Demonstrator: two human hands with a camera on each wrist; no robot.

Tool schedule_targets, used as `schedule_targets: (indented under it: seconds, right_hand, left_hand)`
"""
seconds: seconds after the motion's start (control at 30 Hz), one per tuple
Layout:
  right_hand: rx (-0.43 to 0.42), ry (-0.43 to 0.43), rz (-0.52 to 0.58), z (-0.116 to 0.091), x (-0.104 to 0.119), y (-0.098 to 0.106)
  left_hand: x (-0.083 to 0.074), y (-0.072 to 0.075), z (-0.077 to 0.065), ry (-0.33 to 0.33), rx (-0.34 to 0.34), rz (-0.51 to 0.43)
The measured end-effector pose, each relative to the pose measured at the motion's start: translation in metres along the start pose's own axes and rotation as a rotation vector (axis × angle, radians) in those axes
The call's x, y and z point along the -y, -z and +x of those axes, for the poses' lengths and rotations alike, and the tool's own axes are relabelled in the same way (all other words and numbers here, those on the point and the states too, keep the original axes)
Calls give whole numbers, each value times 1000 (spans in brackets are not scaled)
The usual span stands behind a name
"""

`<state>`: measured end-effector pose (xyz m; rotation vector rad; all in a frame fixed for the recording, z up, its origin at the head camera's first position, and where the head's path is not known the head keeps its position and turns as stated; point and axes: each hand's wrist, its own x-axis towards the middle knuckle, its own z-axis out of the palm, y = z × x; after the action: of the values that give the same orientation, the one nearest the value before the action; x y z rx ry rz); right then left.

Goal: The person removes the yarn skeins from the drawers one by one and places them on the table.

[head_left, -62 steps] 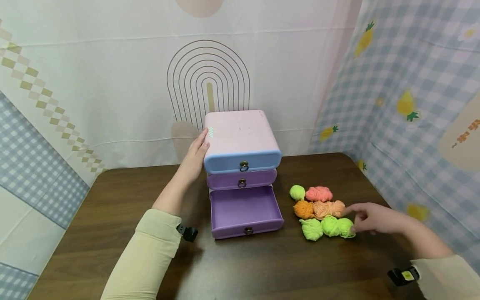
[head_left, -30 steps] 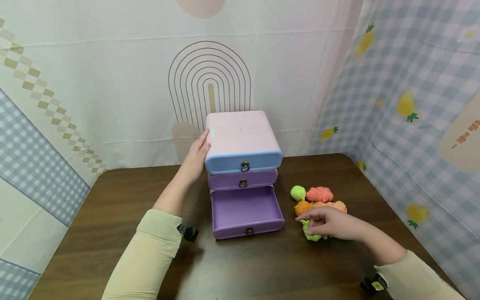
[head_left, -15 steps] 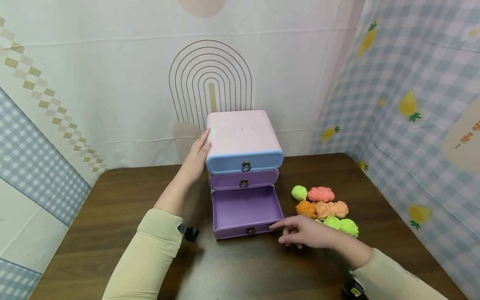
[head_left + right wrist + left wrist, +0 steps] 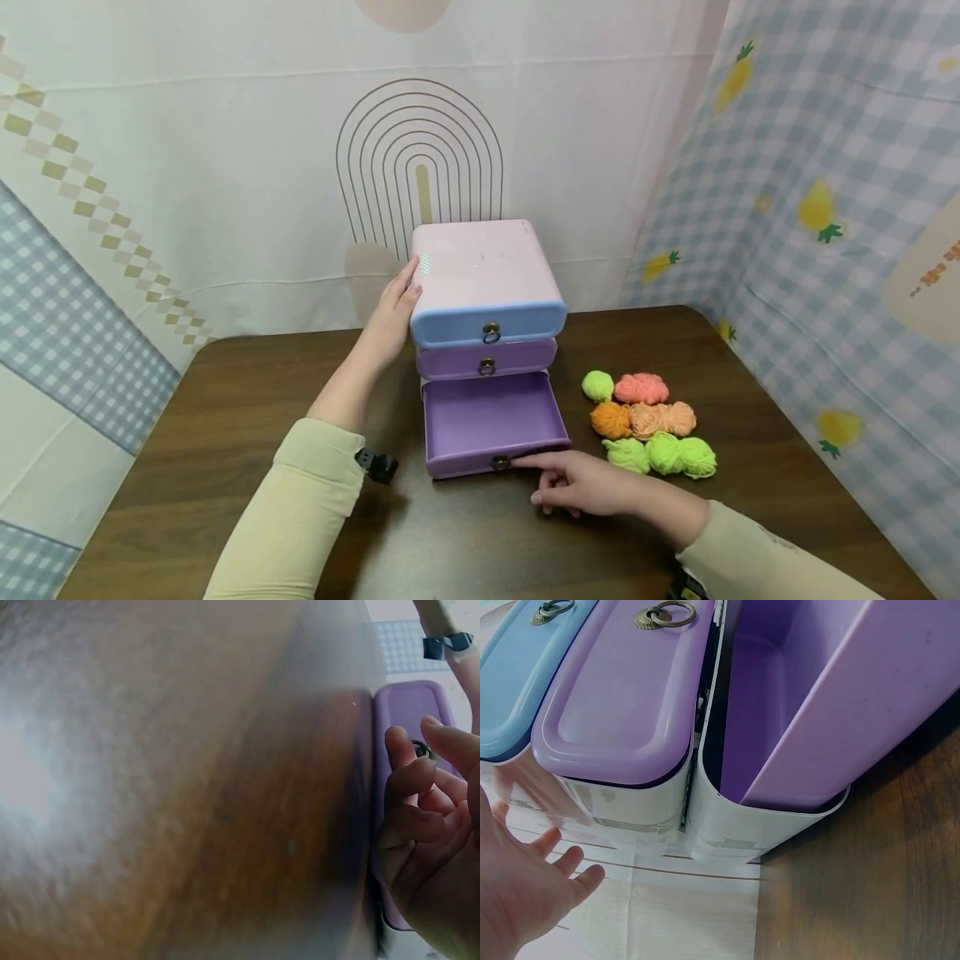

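Note:
A small chest with a pink top (image 4: 480, 262) stands on the table, with a blue top drawer (image 4: 450, 327) and a purple middle drawer (image 4: 446, 361) pushed in. Its purple bottom drawer (image 4: 491, 412) is pulled out, and nothing lies inside. My left hand (image 4: 388, 317) rests against the chest's left side, fingers fairly straight. At the bottom drawer's front, my right hand (image 4: 588, 483) points its index finger to the ring pull (image 4: 500, 461), other fingers loosely bent. In the right wrist view, thumb and finger stand beside the ring pull (image 4: 422, 749), not visibly pinching it.
Right of the chest lie several yarn bundles: a small green ball (image 4: 597, 386), a coral bundle (image 4: 641, 388), an orange one (image 4: 611, 420), peach ones (image 4: 663, 420) and green ones (image 4: 663, 454). Patterned cloth (image 4: 600, 150) hangs behind the brown table (image 4: 285, 375).
My right hand has moved left from beside the yarn to the bottom drawer's ring pull. My left hand stays against the chest; drawers and yarn have not moved.

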<state>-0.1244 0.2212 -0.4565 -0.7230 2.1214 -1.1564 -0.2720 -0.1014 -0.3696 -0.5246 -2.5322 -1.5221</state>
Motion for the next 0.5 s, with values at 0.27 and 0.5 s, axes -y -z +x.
schedule_targets:
  seconds: [0.27, 0.5]
  right_hand:
    - [-8, -13, 24, 5, -3, -8]
    - [-2, -33, 86, 7, -2, -10]
  left_hand:
    - [-2, -1, 0, -1, 2, -4]
    - [-3, 0, -1, 12, 2, -13]
